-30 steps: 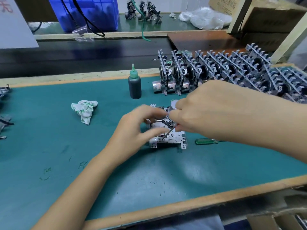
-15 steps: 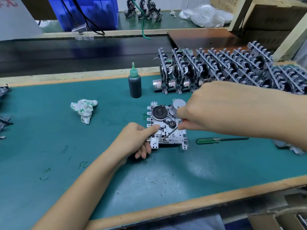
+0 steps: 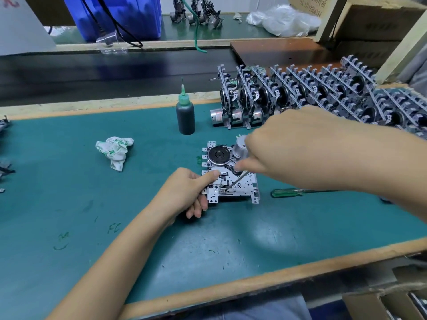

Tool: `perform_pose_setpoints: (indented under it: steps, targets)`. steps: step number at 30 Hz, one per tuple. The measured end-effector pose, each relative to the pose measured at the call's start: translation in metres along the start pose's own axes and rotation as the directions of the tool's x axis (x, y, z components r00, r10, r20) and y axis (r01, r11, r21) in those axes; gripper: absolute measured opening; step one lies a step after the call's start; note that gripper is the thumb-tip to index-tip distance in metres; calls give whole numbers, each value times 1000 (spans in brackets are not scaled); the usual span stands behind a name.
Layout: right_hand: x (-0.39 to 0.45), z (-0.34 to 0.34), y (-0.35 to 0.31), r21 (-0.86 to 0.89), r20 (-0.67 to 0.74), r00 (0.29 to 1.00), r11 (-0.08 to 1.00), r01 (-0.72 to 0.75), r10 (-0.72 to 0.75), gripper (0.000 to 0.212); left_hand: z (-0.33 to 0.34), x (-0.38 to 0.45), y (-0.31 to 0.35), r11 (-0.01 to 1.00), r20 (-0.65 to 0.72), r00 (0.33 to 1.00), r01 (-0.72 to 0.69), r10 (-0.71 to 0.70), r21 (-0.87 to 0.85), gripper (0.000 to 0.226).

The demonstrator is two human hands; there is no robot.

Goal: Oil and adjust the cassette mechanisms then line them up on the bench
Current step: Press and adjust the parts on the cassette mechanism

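A metal cassette mechanism (image 3: 242, 185) lies flat on the green bench mat (image 3: 138, 227), flywheel and motor facing up. My left hand (image 3: 187, 192) grips its left edge, thumb on the top plate, fingers curled beneath. My right hand (image 3: 288, 148) hovers over its right side and pinches a thin metal tool (image 3: 238, 181) whose tip touches the lower middle of the plate. A dark oil bottle (image 3: 185, 115) with a green nozzle stands upright behind the mechanism. A row of several mechanisms (image 3: 300, 98) stands on edge at the back right.
A green-handled screwdriver (image 3: 287, 192) lies right of the mechanism. A crumpled white cloth (image 3: 114, 151) lies to the left. Metal parts sit at the far left edge (image 3: 4, 167). A blue crate (image 3: 115, 15) and a plastic bag (image 3: 284, 19) sit beyond a dark conveyor.
My left hand came off the top of the mechanism and settled on its left edge, uncovering the flywheel. My right hand stayed over the right side with the tool.
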State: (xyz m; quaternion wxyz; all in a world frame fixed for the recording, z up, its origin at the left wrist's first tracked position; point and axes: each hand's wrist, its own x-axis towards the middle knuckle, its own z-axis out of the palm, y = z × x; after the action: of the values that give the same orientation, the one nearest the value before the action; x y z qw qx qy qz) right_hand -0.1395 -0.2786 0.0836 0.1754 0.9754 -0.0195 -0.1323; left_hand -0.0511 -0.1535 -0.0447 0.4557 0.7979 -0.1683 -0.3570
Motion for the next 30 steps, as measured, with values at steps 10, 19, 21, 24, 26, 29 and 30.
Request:
perform_pose_setpoints:
  steps: [10, 19, 21, 24, 26, 29, 30]
  targets:
    - [1, -8, 2, -279, -77, 958, 928, 246, -278, 26, 1, 1, -5, 999, -24, 1000, -16, 17, 38, 66]
    - [-2, 3, -2, -66, -127, 973, 980, 187, -194, 44, 2, 2, -9, 997, -47, 997, -59, 61, 53, 67]
    - [2, 6, -1, 120, -95, 989, 984, 128, -117, 51, 3, 2, -9, 996, -56, 996, -64, 67, 61, 68]
    - [6, 8, 6, 275, 18, 999, 961, 26, -32, 52, 3, 2, -10, 996, -62, 996, -62, 66, 69, 68]
    - [4, 7, 9, 272, 65, 998, 962, -8, -10, 50, 3, 2, -10, 995, -58, 996, -60, 64, 75, 69]
    - [-1, 8, 14, 264, 20, 1000, 964, 12, -18, 31, 2, 2, -10, 995, -49, 997, -53, 58, 89, 70]
    - [-4, 8, 15, 273, 2, 1000, 962, 25, -26, 27, 2, 2, -10, 995, -47, 997, -51, 56, 91, 70]
